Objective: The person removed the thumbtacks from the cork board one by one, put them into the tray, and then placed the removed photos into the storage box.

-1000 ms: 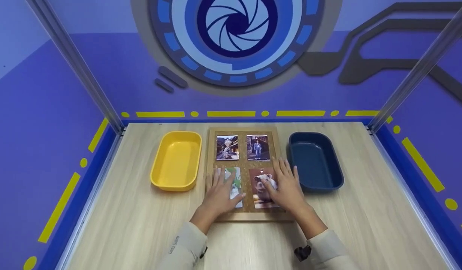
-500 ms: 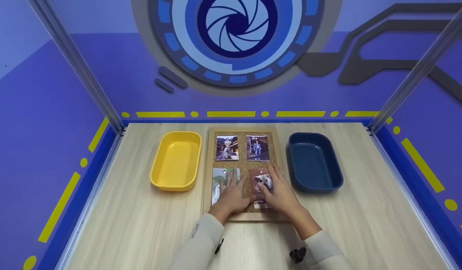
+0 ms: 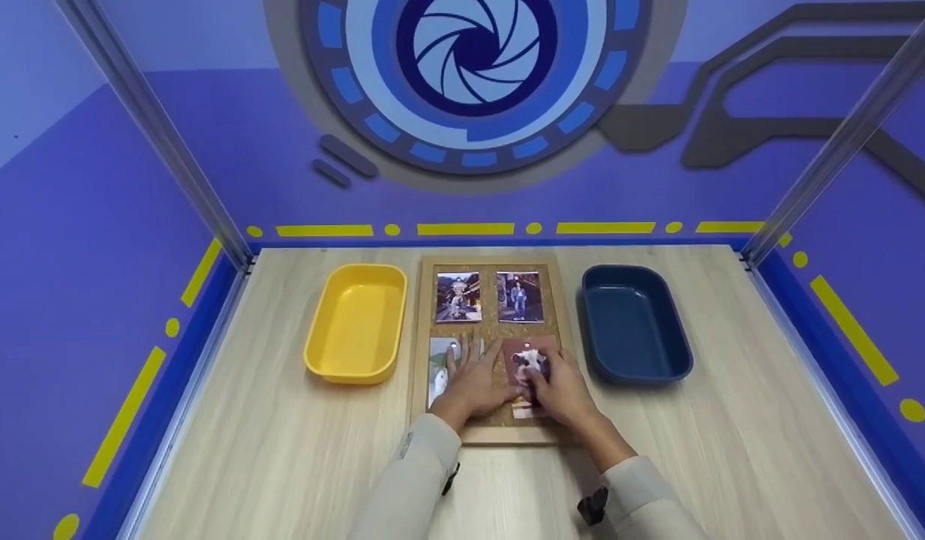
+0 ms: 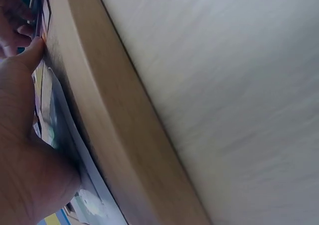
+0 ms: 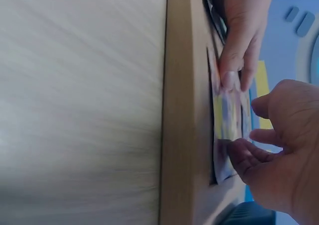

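A wood-framed cork board [image 3: 500, 434] lies on the table with two photos in each of its two rows. My left hand [image 3: 473, 384] rests spread across the lower middle, over part of the lower-left photo [image 3: 438, 371]. Its thumb [image 5: 228, 79] reaches the left edge of the lower-right photo [image 3: 528, 364], an animal picture with a pin near its top. On that photo's right side, my right hand [image 3: 569, 391] touches it with thumb and bent fingers. The right wrist view shows the right thumb [image 5: 239, 153] against the print.
Above the hands are the upper-left photo [image 3: 458, 297] and upper-right photo [image 3: 520, 297]. A yellow bin [image 3: 357, 322] stands left of the board, and a dark blue bin [image 3: 635, 322] right of it. Purple panels [image 3: 207, 150] close in the back and sides.
My left hand has shifted right, from the lower-left photo toward the lower-right one. The right hand has moved slightly left and down, its fingers bending more over the lower-right photo.
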Motion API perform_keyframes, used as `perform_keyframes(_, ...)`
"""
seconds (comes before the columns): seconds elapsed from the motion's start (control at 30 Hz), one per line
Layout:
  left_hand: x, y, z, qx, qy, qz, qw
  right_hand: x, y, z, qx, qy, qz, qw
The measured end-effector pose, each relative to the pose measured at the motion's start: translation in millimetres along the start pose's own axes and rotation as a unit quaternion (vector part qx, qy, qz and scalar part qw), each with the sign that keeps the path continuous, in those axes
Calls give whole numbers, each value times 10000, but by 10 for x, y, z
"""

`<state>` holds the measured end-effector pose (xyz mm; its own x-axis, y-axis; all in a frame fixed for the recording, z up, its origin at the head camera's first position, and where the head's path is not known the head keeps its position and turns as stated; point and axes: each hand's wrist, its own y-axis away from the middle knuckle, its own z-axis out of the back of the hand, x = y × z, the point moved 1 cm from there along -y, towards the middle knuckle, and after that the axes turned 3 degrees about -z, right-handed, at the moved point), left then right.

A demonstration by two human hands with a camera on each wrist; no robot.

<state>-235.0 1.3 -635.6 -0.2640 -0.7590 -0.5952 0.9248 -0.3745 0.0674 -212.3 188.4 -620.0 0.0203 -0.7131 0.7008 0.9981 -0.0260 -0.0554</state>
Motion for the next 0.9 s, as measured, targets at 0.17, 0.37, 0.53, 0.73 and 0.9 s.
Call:
perform_keyframes(0.17, -15, 14, 32, 128, -265, -43, 9996, -175, -106, -103, -253, -179, 152, 9994)
perform_keyframes(0.37, 53, -29, -13, 180, -279, 60, 9994, -79, -200, -125, -247, -194, -373, 9988)
perform_keyframes(0.53, 84, -55, -36, 218, -255, 88, 9994, -82, -299, -159, -273, -193, -478, 9983)
perform_keyframes(0.73, 77, -62, -50, 293, -224, 77, 9993, -129, -396, -133, -134, -448, -623, 9970)
perform_keyframes(0.9, 72, -54, -59, 308, -266, 83, 9991, -150, -435, -136, -145, -513, -491, 9974)
